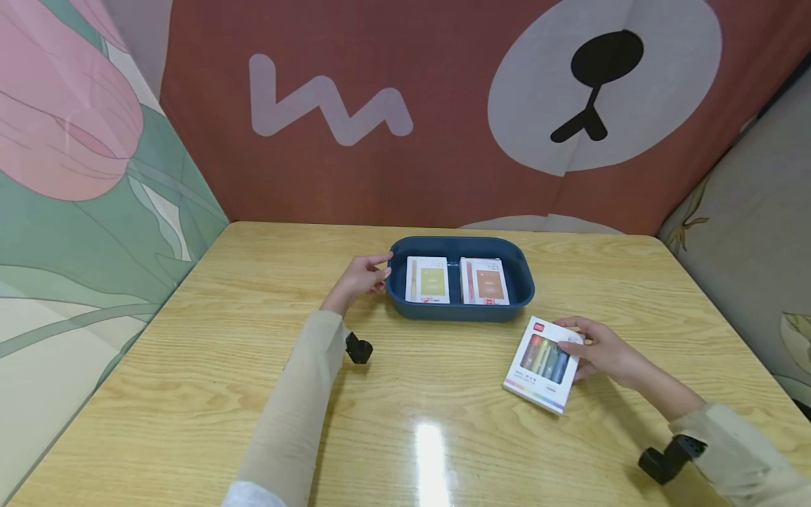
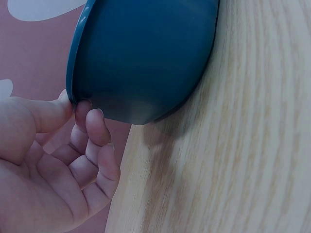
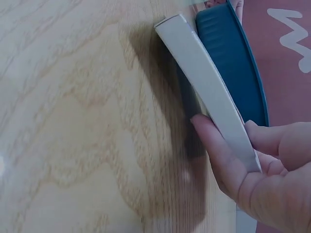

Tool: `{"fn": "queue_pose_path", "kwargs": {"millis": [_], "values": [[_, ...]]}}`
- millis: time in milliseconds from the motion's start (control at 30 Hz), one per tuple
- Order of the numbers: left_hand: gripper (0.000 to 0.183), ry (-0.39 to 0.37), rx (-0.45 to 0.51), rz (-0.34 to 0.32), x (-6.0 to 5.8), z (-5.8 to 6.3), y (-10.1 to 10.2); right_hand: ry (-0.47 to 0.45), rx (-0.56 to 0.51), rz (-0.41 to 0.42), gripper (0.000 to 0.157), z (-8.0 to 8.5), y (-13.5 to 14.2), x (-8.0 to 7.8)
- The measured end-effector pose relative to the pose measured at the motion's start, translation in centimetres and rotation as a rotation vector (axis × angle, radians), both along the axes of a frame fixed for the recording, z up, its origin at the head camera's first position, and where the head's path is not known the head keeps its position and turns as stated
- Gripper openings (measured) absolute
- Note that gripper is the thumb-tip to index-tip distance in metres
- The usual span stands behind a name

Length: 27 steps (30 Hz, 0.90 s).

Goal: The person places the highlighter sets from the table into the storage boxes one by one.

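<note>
My left hand pinches the left rim of a dark blue plastic basin, thumb inside and fingertips against the outer wall in the left wrist view. Two white boxes lie side by side in the basin, one with a yellow-green panel and one with an orange panel. To the front right of the basin, my right hand grips a white pen box by its right edge. Coloured sticks show through its window. In the right wrist view the pen box is tilted over its shadow.
The basin stands near the back of a wooden table. Behind the table hangs a red-brown cloth with a cartoon print. Patterned fabric closes off the left side, and pale fabric the right.
</note>
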<state>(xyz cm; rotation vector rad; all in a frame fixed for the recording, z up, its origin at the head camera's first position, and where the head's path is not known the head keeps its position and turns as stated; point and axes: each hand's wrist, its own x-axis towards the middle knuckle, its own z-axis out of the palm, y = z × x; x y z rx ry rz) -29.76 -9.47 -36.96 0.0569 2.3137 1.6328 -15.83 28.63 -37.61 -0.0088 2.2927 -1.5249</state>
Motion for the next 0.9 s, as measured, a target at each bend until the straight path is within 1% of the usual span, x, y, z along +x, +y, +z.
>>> {"fn": "queue_pose_path", "kwargs": {"millis": [100,300,467,533,633,733,900], "values": [[0.041,0.004,-0.002,0.001,0.0,-0.05,-0.01,-0.01,-0.008,-0.012,0.052,0.1,0.01,-0.01],[0.041,0.009,0.001,0.003,0.05,-0.03,-0.03,-0.026,-0.067,0.0,0.069,0.21,0.01,0.01],[0.041,0.005,-0.001,-0.002,-0.01,-0.02,-0.04,-0.032,-0.097,0.01,0.079,0.43,-0.05,0.19],[0.041,0.005,-0.001,-0.006,-0.05,-0.06,-0.05,-0.028,-0.098,-0.001,0.083,0.54,-0.05,0.27],[0.041,0.004,0.002,-0.009,-0.03,-0.06,-0.06,-0.014,-0.085,-0.04,0.089,0.63,0.0,0.34],[0.041,0.005,0.003,-0.011,0.01,-0.06,-0.06,0.012,-0.067,-0.094,0.087,0.61,0.04,0.43],[0.041,-0.003,0.006,-0.008,-0.01,-0.05,-0.05,0.038,-0.04,-0.154,0.073,0.62,0.33,0.64]]}}
